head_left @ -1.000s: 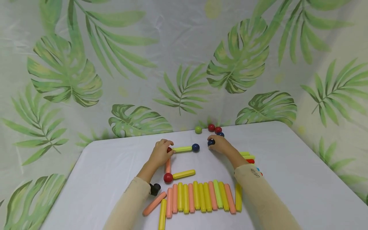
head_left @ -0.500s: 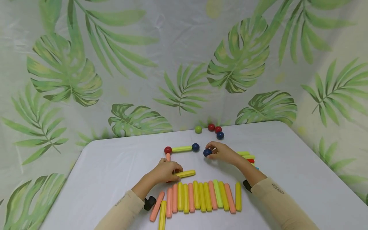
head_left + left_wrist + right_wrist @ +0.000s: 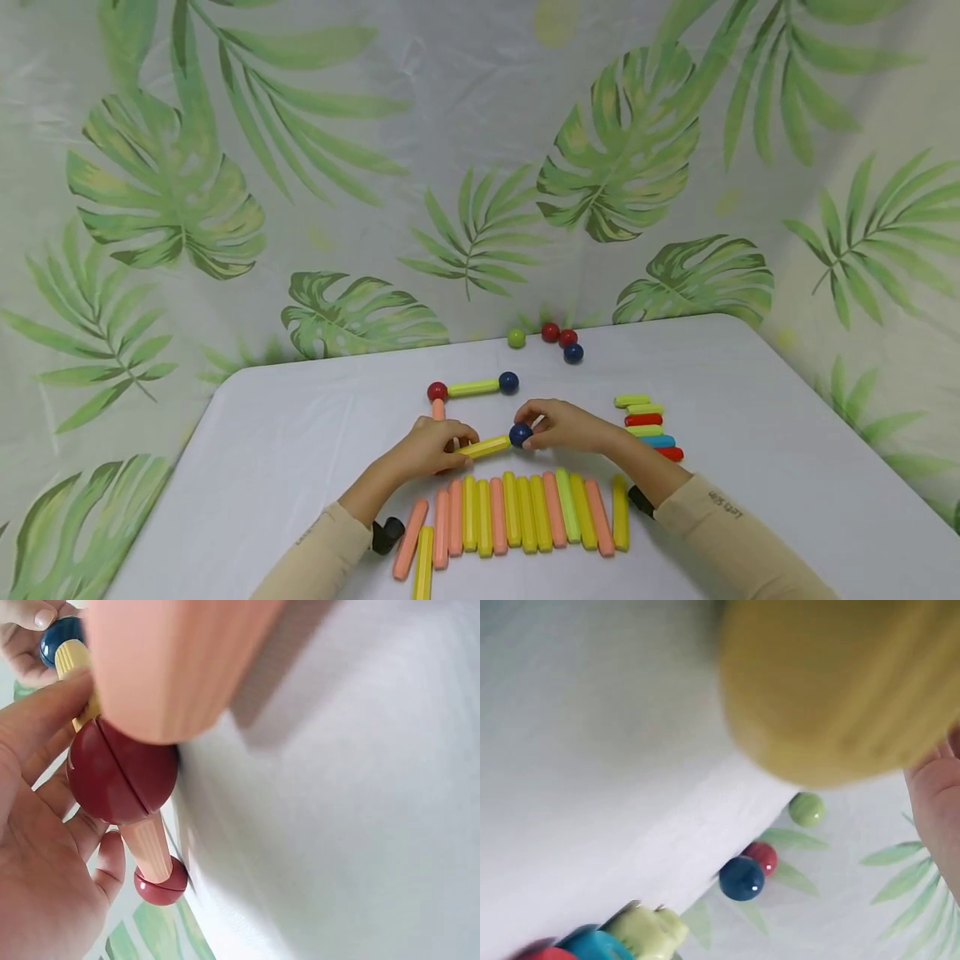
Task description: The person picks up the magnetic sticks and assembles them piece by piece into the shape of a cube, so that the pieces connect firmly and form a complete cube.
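Note:
My left hand (image 3: 429,446) pinches a yellow rod (image 3: 491,447) near its left end. In the left wrist view that rod joins a red ball (image 3: 116,776) beside my palm, mostly covered by the hand in the head view. My right hand (image 3: 576,427) pinches a dark blue ball (image 3: 519,435) against the rod's right end; whether it is attached I cannot tell. From the near red ball a salmon rod (image 3: 438,408) runs back to another red ball (image 3: 437,392). A light green rod (image 3: 474,388) links that one to a second blue ball (image 3: 509,382).
A row of yellow, salmon and green rods (image 3: 526,515) lies in front of my hands. Short coloured rods (image 3: 643,420) are grouped beyond my right forearm. At the table's back edge sit a green ball (image 3: 516,337), two red balls (image 3: 551,332) and a blue ball (image 3: 573,353).
My left hand has come from the far red ball to the near corner and holds the yellow rod. My right hand has carried the blue ball left and nearer, to the rod's end.

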Available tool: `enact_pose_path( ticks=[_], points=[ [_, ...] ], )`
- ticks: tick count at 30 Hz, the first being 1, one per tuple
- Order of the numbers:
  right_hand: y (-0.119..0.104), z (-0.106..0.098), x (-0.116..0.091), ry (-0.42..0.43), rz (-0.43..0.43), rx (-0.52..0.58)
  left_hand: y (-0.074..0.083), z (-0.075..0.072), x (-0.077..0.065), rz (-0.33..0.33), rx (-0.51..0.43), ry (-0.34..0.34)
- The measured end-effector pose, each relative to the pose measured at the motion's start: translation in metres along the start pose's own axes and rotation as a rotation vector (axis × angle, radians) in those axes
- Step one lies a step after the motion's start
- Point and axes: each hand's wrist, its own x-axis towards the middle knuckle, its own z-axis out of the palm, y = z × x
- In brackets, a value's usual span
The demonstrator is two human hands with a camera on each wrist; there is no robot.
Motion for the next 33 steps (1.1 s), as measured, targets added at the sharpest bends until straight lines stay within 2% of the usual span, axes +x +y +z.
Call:
enact_pose_path(
  ticks=[5,8,10,12,14,19,21,24,27,29,31,33],
  points=[
    [-0.006,-0.002,-0.007,0.013,-0.028,-0.059,-0.001,0.003,-0.002,0.007,0.005,0.020],
    [-0.011,-0.008,-0.022,0.073,-0.051,-0.148,-0.004,0.006,-0.004,0.016,0.021,0.034],
    [-0.013,-0.011,-0.037,0.129,-0.038,-0.196,-0.006,0.007,-0.005,0.020,0.027,0.041],
    [-0.014,-0.012,-0.056,0.175,0.020,-0.235,-0.007,0.008,-0.005,0.022,0.013,0.051],
    [-0.013,-0.010,-0.074,0.194,0.117,-0.269,-0.007,0.008,-0.006,0.018,-0.002,0.055],
    [-0.004,0.008,-0.106,0.135,0.375,-0.355,-0.007,0.009,-0.006,0.017,0.006,0.053],
    [0.000,0.016,-0.111,0.110,0.427,-0.382,-0.007,0.009,-0.006,0.016,0.020,0.048],
    [0.001,0.022,-0.113,0.101,0.452,-0.398,-0.008,0.010,-0.006,0.015,0.038,0.046],
    [-0.002,0.017,-0.109,0.143,0.432,-0.387,-0.009,0.011,-0.007,0.012,0.035,0.043],
    [-0.004,0.008,-0.103,0.195,0.387,-0.340,-0.009,0.011,-0.007,0.014,0.020,0.045],
    [-0.005,-0.002,-0.094,0.249,0.286,-0.263,-0.009,0.010,-0.007,0.016,0.005,0.046],
    [-0.005,-0.012,-0.083,0.287,0.178,-0.131,-0.008,0.009,-0.007,0.021,-0.005,0.048]
  ],
)
